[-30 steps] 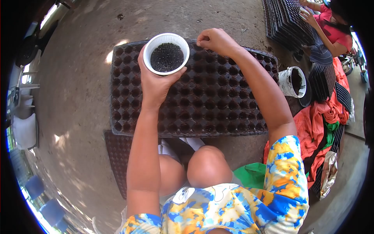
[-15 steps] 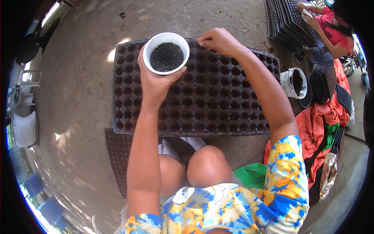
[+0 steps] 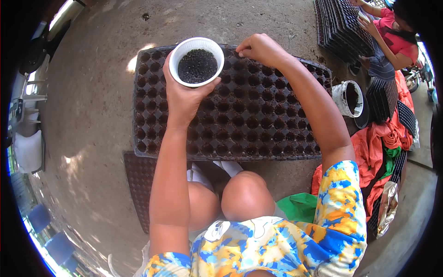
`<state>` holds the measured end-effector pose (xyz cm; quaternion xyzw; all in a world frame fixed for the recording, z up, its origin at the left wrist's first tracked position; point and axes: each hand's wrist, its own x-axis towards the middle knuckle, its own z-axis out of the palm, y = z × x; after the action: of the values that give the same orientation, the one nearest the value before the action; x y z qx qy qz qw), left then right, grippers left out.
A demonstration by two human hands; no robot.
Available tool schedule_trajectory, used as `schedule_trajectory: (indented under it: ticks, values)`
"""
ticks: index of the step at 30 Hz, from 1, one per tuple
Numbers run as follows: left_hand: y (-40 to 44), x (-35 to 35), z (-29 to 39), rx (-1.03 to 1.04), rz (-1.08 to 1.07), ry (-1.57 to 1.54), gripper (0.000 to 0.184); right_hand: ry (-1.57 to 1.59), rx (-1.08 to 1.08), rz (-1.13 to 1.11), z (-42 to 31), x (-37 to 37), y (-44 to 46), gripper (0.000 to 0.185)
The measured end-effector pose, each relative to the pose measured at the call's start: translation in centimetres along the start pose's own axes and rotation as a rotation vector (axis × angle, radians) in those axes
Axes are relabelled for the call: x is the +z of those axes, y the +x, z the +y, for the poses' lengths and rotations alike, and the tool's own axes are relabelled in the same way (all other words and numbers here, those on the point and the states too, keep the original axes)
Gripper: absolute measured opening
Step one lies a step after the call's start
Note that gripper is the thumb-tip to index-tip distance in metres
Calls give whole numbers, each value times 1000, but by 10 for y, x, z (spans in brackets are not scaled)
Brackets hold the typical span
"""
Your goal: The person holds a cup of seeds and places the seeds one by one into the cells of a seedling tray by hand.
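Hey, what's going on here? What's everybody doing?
Somebody's left hand is holding a round white plastic cup of tiny dark grains over a big dark tray with rows of round holes. Their right hand is near the tray's far edge, fingers curled; I can't tell if it holds anything. Nearby, another person in a pink top is beside a tall stack of black trays.

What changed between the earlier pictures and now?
Very little: the right hand and the cell tray sit slightly further right in view. Nothing was visibly taken or let go. The left hand still holds the white cup of dark grains; the right stays near the tray's far edge.
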<state>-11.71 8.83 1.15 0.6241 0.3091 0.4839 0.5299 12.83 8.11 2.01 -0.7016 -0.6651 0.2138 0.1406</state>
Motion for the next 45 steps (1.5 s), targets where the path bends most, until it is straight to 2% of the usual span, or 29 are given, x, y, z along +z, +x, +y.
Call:
schedule_trajectory:
  ticks: [12, 15, 18, 21, 24, 27, 28, 29, 31, 32, 35, 36, 37, 39, 41, 45]
  values:
    - [-1, 1, 3, -7, -4, -10, 95, -76, 35, -21, -4, -2, -3, 25]
    - [-1, 1, 3, -4, 0, 0, 95, -90, -14, 43, -2, 3, -3, 23]
    - [0, 1, 3, 9, 1, 17, 95, 33, 12, 12, -13, -2, -10, 20]
    - [0, 0, 1, 17, 0, 14, 95, 87, -83, 38, -17, 2, -17, 20]
    - [0, 2, -3, 57, -17, 66, 95, 105, -50, 251, -34, -11, -23, 18]
    - [-3, 9, -4, 91, -46, 131, 97, 120, -324, 260, -73, -24, -38, 17]
    - [-5, 14, -3, 50, -57, 136, 98, 118, -347, 137, -82, -16, -38, 16]
    - [-9, 18, 2, 44, -79, 206, 100, 13, -318, 20, -93, -13, -40, 16]
    - [-6, 22, -7, 104, -135, 320, 102, -209, -317, -14, -106, -1, -39, 16]
    - [-8, 23, -10, 113, -133, 314, 102, -295, -386, 8, -101, 6, -34, 14]
    - [-8, 22, -5, 106, -104, 291, 102, -11, -204, -119, -106, -13, -29, 14]
    - [-7, 20, -5, 83, -82, 277, 102, 31, -317, 5, -94, -11, -26, 17]
    - [-6, 18, -5, 58, -61, 262, 102, 107, -311, 44, -91, -21, -27, 17]
    - [-3, 11, -8, 66, -46, 158, 99, 275, -133, 85, -80, -31, -30, 17]
    - [-2, 4, -11, 63, -26, 115, 98, 237, -114, 138, -59, -29, -29, 17]
    - [-2, 1, -4, 19, -6, 50, 95, 142, 4, 24, -24, 1, -24, 18]
